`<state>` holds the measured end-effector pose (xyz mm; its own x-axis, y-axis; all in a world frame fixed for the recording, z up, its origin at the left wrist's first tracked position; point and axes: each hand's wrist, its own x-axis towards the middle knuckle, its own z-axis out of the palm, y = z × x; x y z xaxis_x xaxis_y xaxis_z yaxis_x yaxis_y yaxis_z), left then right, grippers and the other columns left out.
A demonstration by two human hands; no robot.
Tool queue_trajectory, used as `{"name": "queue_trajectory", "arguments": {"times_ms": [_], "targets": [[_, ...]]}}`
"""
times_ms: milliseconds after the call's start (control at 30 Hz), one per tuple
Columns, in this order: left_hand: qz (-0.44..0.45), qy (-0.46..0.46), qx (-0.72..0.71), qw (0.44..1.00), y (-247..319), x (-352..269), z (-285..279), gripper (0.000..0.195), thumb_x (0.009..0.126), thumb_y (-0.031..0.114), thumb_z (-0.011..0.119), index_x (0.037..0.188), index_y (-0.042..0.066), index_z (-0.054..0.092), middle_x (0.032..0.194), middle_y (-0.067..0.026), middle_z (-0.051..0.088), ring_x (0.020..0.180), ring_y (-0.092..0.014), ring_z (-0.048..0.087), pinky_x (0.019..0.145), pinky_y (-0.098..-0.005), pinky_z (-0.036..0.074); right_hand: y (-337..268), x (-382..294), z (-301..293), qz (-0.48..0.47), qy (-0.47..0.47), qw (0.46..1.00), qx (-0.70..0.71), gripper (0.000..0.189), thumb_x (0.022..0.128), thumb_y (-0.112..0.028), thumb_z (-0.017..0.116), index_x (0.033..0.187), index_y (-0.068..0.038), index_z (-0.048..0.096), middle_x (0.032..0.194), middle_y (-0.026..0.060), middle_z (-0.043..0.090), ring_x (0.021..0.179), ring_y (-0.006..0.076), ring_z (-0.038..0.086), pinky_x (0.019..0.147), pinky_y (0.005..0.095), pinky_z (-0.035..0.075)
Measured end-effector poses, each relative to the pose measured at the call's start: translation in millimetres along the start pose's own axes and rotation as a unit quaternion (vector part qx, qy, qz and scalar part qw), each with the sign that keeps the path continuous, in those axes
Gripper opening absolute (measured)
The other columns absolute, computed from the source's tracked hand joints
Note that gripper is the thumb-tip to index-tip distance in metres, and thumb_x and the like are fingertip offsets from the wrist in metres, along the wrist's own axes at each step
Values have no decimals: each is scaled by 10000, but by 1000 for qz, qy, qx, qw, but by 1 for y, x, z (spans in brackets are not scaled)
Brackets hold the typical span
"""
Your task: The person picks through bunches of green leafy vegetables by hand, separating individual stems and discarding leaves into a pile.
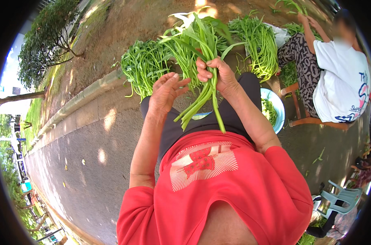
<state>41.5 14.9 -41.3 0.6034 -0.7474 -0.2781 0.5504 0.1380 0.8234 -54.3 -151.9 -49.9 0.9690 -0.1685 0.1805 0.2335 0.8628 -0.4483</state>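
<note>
A bunch of water spinach (208,49) with long green stems is gripped upright in my right hand (220,72), its cut ends hanging over my lap. To the left of those stems, my left hand (167,92) is raised with its fingers apart and nothing in it. Past my knees lie a heap of leafy greens (145,65) on the left, more behind the held bunch, and a pile of long-stemmed greens (258,46) on the right. By my right knee stands a light blue basin (278,107) with cut green pieces inside.
On the right, a person in a white T-shirt (341,79) sits on a wooden stool (320,122), holding greens. A stone curb (81,98) runs along the left. A plastic chair (341,199) stands at lower right. A white plastic bag (278,34) lies beside the right pile.
</note>
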Motion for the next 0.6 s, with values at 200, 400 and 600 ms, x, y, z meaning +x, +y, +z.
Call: {"name": "queue_trajectory", "arguments": {"times_ms": [200,400,600], "targets": [[-15,-12,78,997,-4,-15,-11,252,834,263,580,698,53,545,595,-11,532,596,-187,601,634,-359,512,-8,3,1,-27,-11,999,19,445,740,-90,446,1177,-15,410,764,37,441,487,71,385,496,223,353],[-124,-213,76,966,-18,-32,6,758,767,619,465,1097,-63,492,958,-193,587,890,-280,594,770,-375,489,-2,2,7,-6,-31,999,7,414,731,-56,431,1142,-9,447,758,65,475,512,104,425,517,260,384],[-127,-265,-34,955,-24,-33,29,770,707,481,640,1201,-50,382,1030,-170,554,878,-309,588,791,-442,476,4,10,25,-4,-10,992,-128,387,723,-41,473,1101,37,449,722,86,487,515,121,453,519,284,408]]}}
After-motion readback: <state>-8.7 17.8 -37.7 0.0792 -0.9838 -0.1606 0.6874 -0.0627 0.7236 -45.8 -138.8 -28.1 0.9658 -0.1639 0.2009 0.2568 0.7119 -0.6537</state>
